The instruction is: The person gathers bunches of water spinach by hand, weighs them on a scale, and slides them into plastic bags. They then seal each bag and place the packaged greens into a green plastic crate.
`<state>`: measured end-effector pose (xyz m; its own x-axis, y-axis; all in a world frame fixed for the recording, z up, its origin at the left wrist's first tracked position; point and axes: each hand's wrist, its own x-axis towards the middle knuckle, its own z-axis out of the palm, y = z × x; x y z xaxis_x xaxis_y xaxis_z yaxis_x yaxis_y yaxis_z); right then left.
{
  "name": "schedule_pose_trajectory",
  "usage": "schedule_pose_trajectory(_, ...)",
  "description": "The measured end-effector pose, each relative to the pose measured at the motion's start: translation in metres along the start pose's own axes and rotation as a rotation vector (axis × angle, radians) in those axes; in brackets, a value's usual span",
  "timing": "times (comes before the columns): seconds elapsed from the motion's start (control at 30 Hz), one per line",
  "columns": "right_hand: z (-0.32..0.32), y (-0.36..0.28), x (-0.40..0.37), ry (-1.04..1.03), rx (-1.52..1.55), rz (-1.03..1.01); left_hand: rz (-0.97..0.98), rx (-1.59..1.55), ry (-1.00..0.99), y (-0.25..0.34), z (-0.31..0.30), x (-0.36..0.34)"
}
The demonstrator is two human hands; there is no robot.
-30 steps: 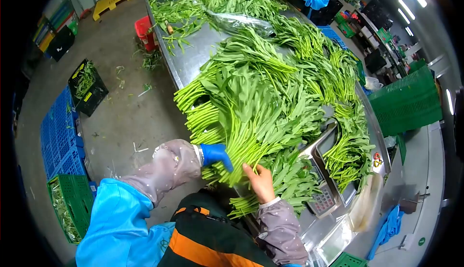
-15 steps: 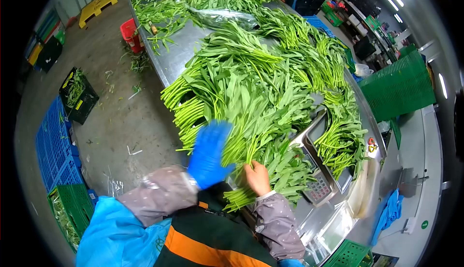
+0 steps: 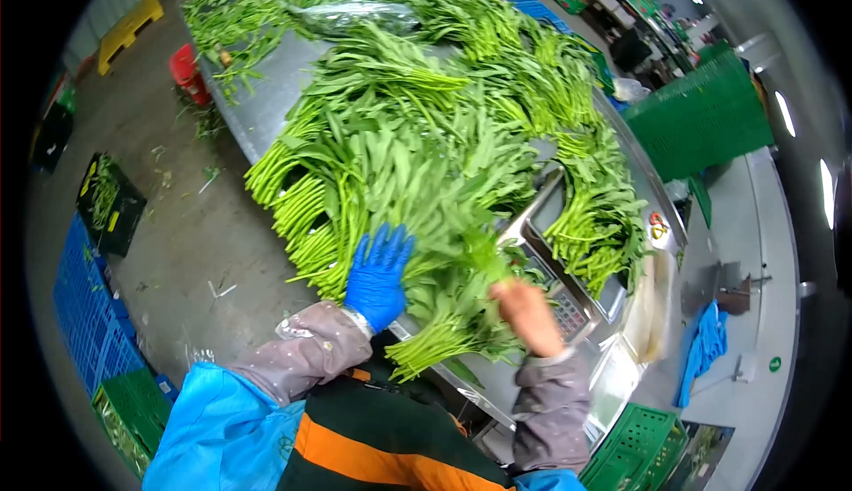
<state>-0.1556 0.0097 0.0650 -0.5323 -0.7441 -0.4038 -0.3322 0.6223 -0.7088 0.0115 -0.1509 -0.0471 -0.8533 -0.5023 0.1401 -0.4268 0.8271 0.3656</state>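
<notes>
My left hand (image 3: 378, 280), in a blue glove, lies with fingers spread on the stems and leaves of a large heap of water spinach (image 3: 390, 162). My bare right hand (image 3: 528, 315) is blurred by motion, its fingers closed together. A smeared bright green sprig of water spinach (image 3: 484, 257) shows at its fingertips. Below and between the hands, a smaller bunch of water spinach (image 3: 435, 336) has its cut stems toward me at the table edge. Right of my right hand is a scale (image 3: 572, 309) with a keypad; another bunch (image 3: 590, 242) lies on its pan.
The metal table (image 3: 253, 118) carries more greens and a clear plastic bag (image 3: 355, 19) at the far end. Red-handled scissors (image 3: 657, 225) lie near the right edge. Green crates (image 3: 701, 118) are stacked beyond; a black crate (image 3: 111, 202) and blue crates (image 3: 93, 304) stand at left.
My left hand has come to rest with its fingers spread on the heap. My right hand has moved right and lifted from the stems toward the scale. The view has shifted slightly.
</notes>
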Motion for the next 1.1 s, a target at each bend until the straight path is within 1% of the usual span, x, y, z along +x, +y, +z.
schedule_pose_trajectory(0.03, -0.032, -0.012, -0.011, 0.210, 0.026, -0.106, 0.004, -0.008, 0.036, -0.001, 0.006, 0.000)
schedule_pose_trajectory(0.07, -0.063, -0.009, -0.016, 0.398, 0.069, -0.078, 0.012, 0.029, 0.046, -0.001, 0.009, 0.000)
schedule_pose_trajectory(0.1, -0.091, -0.024, -0.024, 0.585, 0.085, -0.103, 0.007, 0.046, 0.039, -0.001, 0.012, -0.001)
schedule_pose_trajectory(0.13, -0.114, -0.024, -0.021, 0.726, 0.291, -0.213, 0.002, 0.067, 0.035, -0.001, 0.014, 0.000)
schedule_pose_trajectory(0.17, -0.129, -0.035, -0.019, 0.886, 0.344, -0.271, -0.018, 0.034, -0.001, 0.002, 0.007, 0.001)
schedule_pose_trajectory(0.2, -0.145, -0.029, -0.012, 0.936, 0.349, -0.370, -0.018, 0.043, -0.010, 0.003, 0.007, 0.001)
schedule_pose_trajectory(0.27, -0.171, 0.014, 0.020, 1.088, 0.244, -0.214, -0.016, 0.000, -0.033, 0.004, -0.001, 0.002)
schedule_pose_trajectory(0.33, -0.181, 0.110, 0.066, 1.017, -0.255, -0.069, 0.001, -0.025, -0.034, 0.003, -0.006, 0.002)
schedule_pose_trajectory(0.37, -0.173, 0.160, 0.093, 0.816, -0.321, 0.114, 0.004, -0.065, -0.041, 0.004, -0.012, 0.002)
schedule_pose_trajectory(0.4, -0.167, 0.190, 0.106, 0.611, -0.379, 0.293, 0.018, -0.060, -0.067, 0.003, -0.015, 0.002)
schedule_pose_trajectory(0.43, -0.150, 0.171, 0.096, 0.635, -0.410, 0.291, 0.031, -0.094, -0.081, 0.002, -0.020, 0.002)
schedule_pose_trajectory(0.47, -0.133, 0.138, 0.077, 0.655, -0.440, 0.288, 0.040, -0.127, -0.096, 0.002, -0.026, 0.002)
schedule_pose_trajectory(0.53, -0.137, 0.116, 0.036, 0.801, -0.442, 0.202, 0.020, -0.152, -0.114, 0.006, -0.038, 0.001)
schedule_pose_trajectory(0.57, -0.149, 0.117, 0.016, 0.773, -0.378, 0.198, -0.002, -0.144, -0.073, 0.010, -0.045, -0.001)
schedule_pose_trajectory(0.6, -0.161, 0.117, -0.005, 0.824, -0.338, 0.116, -0.023, -0.134, -0.032, 0.017, -0.050, -0.005)
schedule_pose_trajectory(0.63, -0.181, 0.134, -0.023, 0.836, -0.294, 0.086, -0.005, -0.118, 0.052, 0.027, -0.054, -0.010)
schedule_pose_trajectory(0.7, -0.225, 0.208, -0.048, 0.883, -0.263, 0.160, 0.033, -0.246, 0.059, 0.057, -0.057, -0.021)
schedule_pose_trajectory(0.73, -0.241, 0.241, -0.058, 0.887, -0.443, 0.275, 0.045, -0.308, 0.067, 0.074, -0.056, -0.028)
schedule_pose_trajectory(0.77, -0.249, 0.268, -0.068, 0.849, -0.691, 0.379, 0.061, -0.336, 0.063, 0.092, -0.051, -0.034)
schedule_pose_trajectory(0.8, -0.256, 0.296, -0.077, 0.748, -0.757, 0.500, 0.044, -0.392, 0.049, 0.105, -0.040, -0.046)
schedule_pose_trajectory(0.83, -0.260, 0.321, -0.083, 0.645, -0.818, 0.619, 0.022, -0.408, 0.077, 0.117, -0.030, -0.056)
schedule_pose_trajectory(0.9, -0.263, 0.356, -0.090, 0.521, -0.902, 0.744, -0.044, -0.400, 0.127, 0.138, -0.017, -0.068)
schedule_pose_trajectory(1.0, -0.272, 0.413, -0.081, 0.337, -0.768, 0.808, -0.156, -0.366, 0.145, 0.160, -0.011, -0.077)
schedule_pose_trajectory(1.03, -0.269, 0.435, -0.080, 0.448, -0.865, 0.698, -0.174, -0.382, 0.138, 0.166, -0.010, -0.077)
schedule_pose_trajectory(1.07, -0.278, 0.454, -0.078, 0.475, -0.916, 0.652, -0.192, -0.400, 0.133, 0.172, -0.010, -0.077)
schedule_pose_trajectory(1.1, -0.288, 0.456, -0.075, 0.507, -0.967, 0.601, -0.156, -0.340, 0.114, 0.176, -0.014, -0.071)
